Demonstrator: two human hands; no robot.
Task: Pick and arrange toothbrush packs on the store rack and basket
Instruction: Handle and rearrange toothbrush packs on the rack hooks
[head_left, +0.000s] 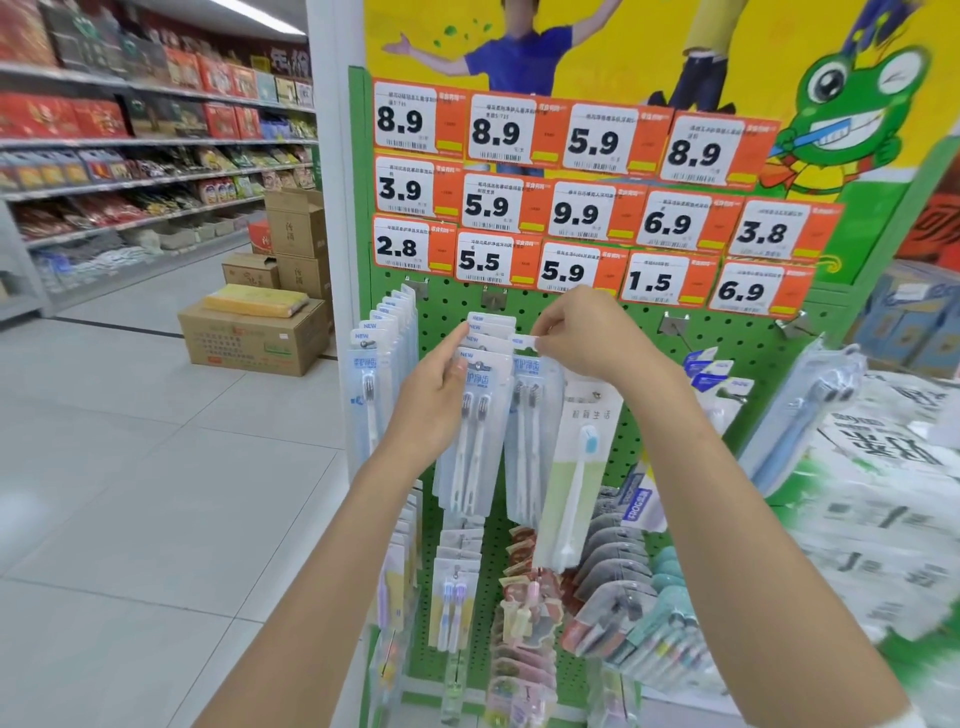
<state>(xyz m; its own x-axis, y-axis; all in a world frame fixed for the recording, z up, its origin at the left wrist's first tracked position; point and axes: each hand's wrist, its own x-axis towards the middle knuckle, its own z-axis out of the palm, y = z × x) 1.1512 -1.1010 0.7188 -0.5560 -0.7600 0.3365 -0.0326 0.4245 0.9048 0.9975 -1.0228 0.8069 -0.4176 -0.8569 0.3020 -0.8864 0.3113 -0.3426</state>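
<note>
A green pegboard rack (649, 332) carries hanging toothbrush packs. My left hand (434, 395) lies with straight fingers against the front of a hanging stack of white twin-brush packs (475, 436). My right hand (587, 332) pinches the top tab of another twin-brush pack (530, 415), held up near the same hook beside the stack. A green-and-white single-brush pack (576, 467) hangs below my right hand; how it is held is hidden. More packs hang at the rack's left edge (382, 374) and lower down (454, 587).
Orange price tags (576, 208) cover the upper pegboard. Empty hooks (675, 325) stick out to the right. Stacked cardboard boxes (254, 332) stand on the tiled aisle floor to the left, with store shelves (130, 156) behind. White bagged goods (883, 467) pile at the right.
</note>
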